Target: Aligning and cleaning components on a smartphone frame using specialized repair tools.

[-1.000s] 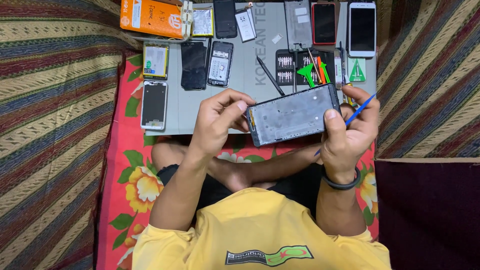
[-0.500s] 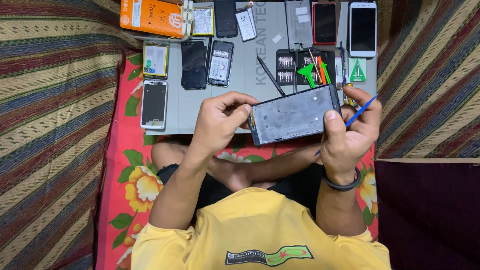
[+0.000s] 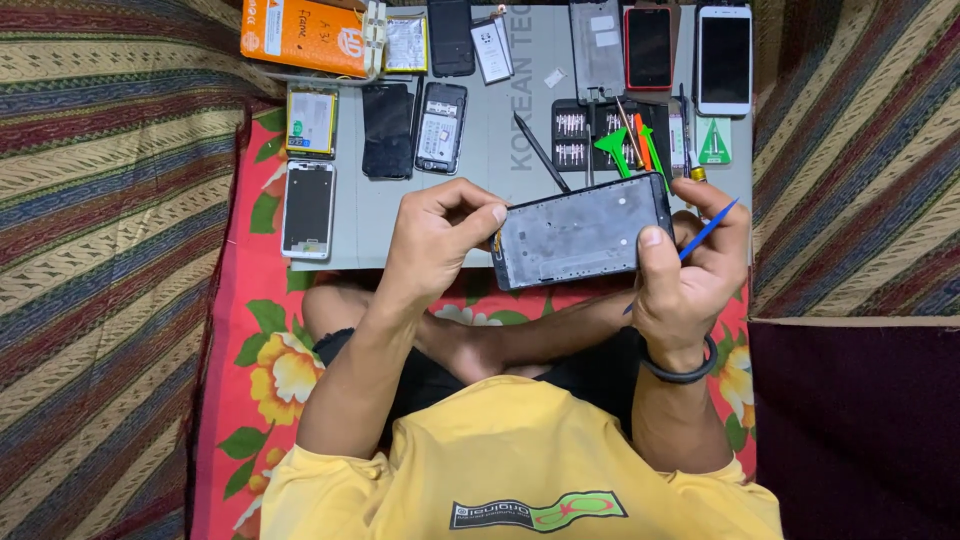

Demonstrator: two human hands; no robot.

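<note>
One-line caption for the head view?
Left hand pinches the end of a phone frame gripped by the right hand, above a grey mat.

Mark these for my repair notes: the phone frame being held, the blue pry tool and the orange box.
phone frame (image 3: 585, 232), head view, middle of its inner face.
blue pry tool (image 3: 712, 228), head view, upper shaft.
orange box (image 3: 303, 36), head view, top face.

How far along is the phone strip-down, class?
Done: the phone frame looks bare, and a battery and other phone parts lie on the grey mat. In hand: the right hand grips the frame and a blue pry tool; the left hand pinches at the frame's edge. Left: whatever is being picked off; too small to tell.
</note>
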